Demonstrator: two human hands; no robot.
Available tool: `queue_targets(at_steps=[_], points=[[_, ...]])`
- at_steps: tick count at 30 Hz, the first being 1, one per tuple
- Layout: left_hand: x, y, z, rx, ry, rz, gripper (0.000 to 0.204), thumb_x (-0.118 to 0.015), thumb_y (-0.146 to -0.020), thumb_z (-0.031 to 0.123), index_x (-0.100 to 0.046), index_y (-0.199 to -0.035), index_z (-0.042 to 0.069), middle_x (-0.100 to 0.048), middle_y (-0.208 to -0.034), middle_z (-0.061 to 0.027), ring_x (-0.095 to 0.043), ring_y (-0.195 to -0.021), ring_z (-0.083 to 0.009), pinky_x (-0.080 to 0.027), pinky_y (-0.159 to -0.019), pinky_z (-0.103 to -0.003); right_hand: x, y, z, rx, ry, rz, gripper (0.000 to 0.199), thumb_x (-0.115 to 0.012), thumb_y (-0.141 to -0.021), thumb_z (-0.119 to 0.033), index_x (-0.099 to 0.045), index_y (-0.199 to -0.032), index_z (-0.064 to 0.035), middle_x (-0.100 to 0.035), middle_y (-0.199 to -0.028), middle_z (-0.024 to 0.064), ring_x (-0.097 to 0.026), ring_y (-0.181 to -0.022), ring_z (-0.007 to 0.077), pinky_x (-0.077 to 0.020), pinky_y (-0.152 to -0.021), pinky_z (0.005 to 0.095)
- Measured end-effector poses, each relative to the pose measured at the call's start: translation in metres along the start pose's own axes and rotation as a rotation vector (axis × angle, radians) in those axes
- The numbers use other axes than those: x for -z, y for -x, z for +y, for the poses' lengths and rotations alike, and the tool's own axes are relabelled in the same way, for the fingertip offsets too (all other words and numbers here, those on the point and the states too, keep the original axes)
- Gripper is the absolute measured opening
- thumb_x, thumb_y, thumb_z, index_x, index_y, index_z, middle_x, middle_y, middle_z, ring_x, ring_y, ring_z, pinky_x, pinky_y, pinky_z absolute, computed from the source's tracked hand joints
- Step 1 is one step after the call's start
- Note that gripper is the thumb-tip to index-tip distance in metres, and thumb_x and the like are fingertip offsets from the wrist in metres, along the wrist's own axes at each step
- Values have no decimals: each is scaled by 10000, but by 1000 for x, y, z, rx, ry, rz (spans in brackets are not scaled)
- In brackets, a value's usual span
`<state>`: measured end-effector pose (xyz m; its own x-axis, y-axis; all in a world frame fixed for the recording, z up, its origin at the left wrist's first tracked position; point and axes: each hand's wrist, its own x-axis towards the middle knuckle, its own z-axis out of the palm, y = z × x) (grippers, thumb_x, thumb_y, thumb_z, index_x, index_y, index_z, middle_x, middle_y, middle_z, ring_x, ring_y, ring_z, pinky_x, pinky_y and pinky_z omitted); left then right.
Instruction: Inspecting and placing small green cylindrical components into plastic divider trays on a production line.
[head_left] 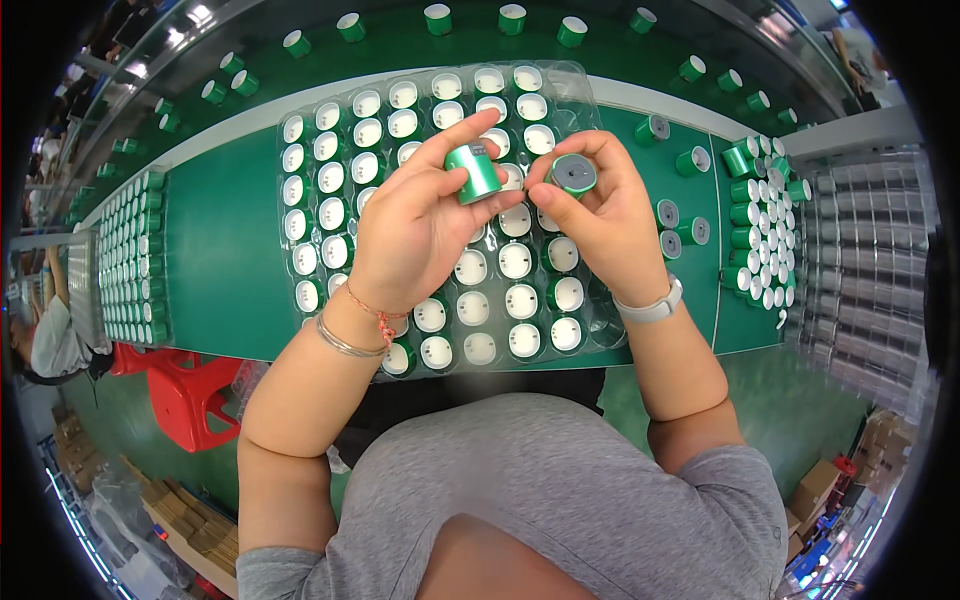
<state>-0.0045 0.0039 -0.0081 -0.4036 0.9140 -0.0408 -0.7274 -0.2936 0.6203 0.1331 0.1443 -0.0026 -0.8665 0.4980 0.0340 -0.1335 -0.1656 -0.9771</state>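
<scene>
Left hand (412,222): we record it pinching a first green cylinder (476,180) between thumb and fingers, the index finger reaching up past it.
Right hand (607,218): we find its thumb and index finger curled around a second green cylinder (574,174), grey end toward us.
Held pair: we place both above the tray, near each other but apart, the first slightly tilted.
Clear tray (572,92): we see rows of green cylinders with white ends upward, each in its own pocket; the hands hide some.
Green table (220,240): we note it beneath the tray.
Loose lot, right of tray: we count five grey-ended cylinders (692,161).
Far right lot: we list a heap of white-ended cylinders (765,230), beside stacked clear trays (865,270).
Far left lot: we enter a block of cylinders (130,260) in close rows.
Belt side: we log spaced-out cylinders (437,19) beyond the table.
Floor, left: we add a red stool (185,405).
</scene>
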Motion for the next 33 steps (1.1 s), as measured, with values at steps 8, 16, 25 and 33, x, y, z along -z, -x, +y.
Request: queue_targets(at_steps=[8,16,25,33], points=[[-2,1,-4,-193,-251,63,406,-572,-974,104,-477,-1357,10,-563,-1158,-80,-563,-1071,-180,-442,-983,-353,-5,0,-3,161,172,-19,422,-685,-817,75,-528,-1198,-21,-514,-1204,97,-565,-972,109,-506,-753,239],[0,0,6,-407,-648,-107,691,-669,-834,-72,-395,-1456,47,-575,-1301,-143,-553,-1172,-188,-432,-1026,-349,0,2,-4,162,282,-50,485,-685,-802,82,-536,-1250,-30,-515,-1227,94,-544,-1071,132,-502,-812,261],[2,-2,3,-549,-876,-416,759,-568,-906,-41,-188,-1542,126,-521,-1341,-230,-503,-1271,-311,-420,-1048,-447,7,2,-1,456,344,-157,526,-728,-776,46,-532,-1259,-21,-517,-1259,122,-544,-1145,207,-470,-951,335],[1,-2,2,-560,-911,-421,772,-536,-906,-64,-154,-1546,136,-502,-1358,-231,-500,-1274,-314,-417,-1054,-462,-3,4,-1,449,274,-27,512,-791,-711,1,-605,-1184,-58,-579,-1138,49,-497,-731,89,-446,-651,217]])
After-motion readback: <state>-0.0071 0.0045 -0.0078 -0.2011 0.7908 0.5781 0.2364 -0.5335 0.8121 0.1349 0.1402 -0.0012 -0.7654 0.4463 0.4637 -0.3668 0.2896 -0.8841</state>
